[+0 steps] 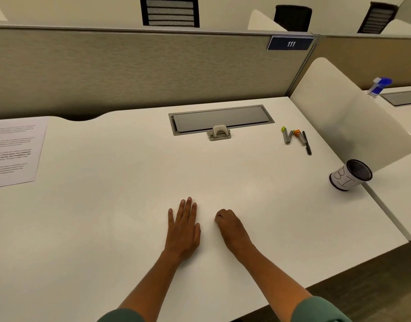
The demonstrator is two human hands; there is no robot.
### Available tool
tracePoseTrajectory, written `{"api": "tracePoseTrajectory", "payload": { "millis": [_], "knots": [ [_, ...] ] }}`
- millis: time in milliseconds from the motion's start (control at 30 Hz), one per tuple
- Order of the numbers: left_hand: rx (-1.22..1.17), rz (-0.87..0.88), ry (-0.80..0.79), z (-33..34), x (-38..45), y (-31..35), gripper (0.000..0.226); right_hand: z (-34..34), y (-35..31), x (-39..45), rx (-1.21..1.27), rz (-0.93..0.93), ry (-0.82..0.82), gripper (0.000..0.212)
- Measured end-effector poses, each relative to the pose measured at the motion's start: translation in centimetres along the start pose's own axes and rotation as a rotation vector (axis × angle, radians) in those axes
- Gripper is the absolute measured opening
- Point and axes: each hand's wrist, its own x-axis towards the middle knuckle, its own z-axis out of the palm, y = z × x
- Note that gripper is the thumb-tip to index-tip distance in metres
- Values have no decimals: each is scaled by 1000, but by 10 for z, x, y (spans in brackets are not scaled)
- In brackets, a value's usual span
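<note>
Left hand [182, 231] flat on desk [107, 228], fingers straight, together. Right hand [230, 225] curled, holding nothing. Pens [296, 139] and cup [350, 175] far right, untouched: work apparently unstarted.

White desk [130, 182], navy sign [290, 43], black mesh cup [360, 169] — white label [341, 180], blue bottle [382, 86]

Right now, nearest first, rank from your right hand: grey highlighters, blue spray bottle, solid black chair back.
From the right hand:
1. Grey highlighters, desk's back right.
2. Blue spray bottle, neighbouring desk.
3. Solid black chair back, beyond the partition.
</note>
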Motion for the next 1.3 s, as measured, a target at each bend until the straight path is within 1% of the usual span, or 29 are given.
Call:
{"api": "tracePoseTrajectory", "payload": {
  "millis": [33,67,133,233,300,367,433,467,500,600,667,767,867,933,1033,1167,1300],
  "knots": [
    [4,5,-11,-1,0,0,64,3,0,-1,22,3,-23,43],
    [14,-3,-22,-1,0,1,64,4,1,-2,-17,5,-29,44],
    [24,0,-39,-3,1,2,64,1,-2,-3,-79,-27,16,43],
    [31,-4,-48,-3,2,3,64,-3,-2,-1,-37,-3,27,41],
    [30,-19,-53,-5,3,6,64,-2,0,1,-3,-21,47,37],
    [37,-28,-48,-4,7,9,64,1,4,5,85,-44,83,28],
    [46,-40,-48,-5,12,11,64,3,7,8,250,39,105,12],
    [53,-48,-49,-6,15,13,64,-1,9,9,350,123,86,8],
    [61,-56,-51,-6,18,17,64,-4,13,8,461,206,79,9],
    [68,-64,-52,-8,27,28,64,-18,24,6,799,435,126,13],
    [68,-67,-51,-8,36,39,65,-27,38,7,1028,583,104,15],
    [78,-60,-48,-6,50,58,65,-40,61,12,1365,708,83,15],
    [86,-38,-59,-2,69,84,65,-62,85,19,1753,755,120,13],
    [86,-11,-62,3,85,106,66,-80,106,23,1929,761,135,14],
    [77,37,-55,11,110,138,66,-106,138,30,2093,758,162,13],
    [67,102,-65,28,145,186,66,-144,193,37,2291,702,245,12],
    [57,166,-83,44,174,232,67,-180,251,39,2360,644,372,13]
  ]
}}
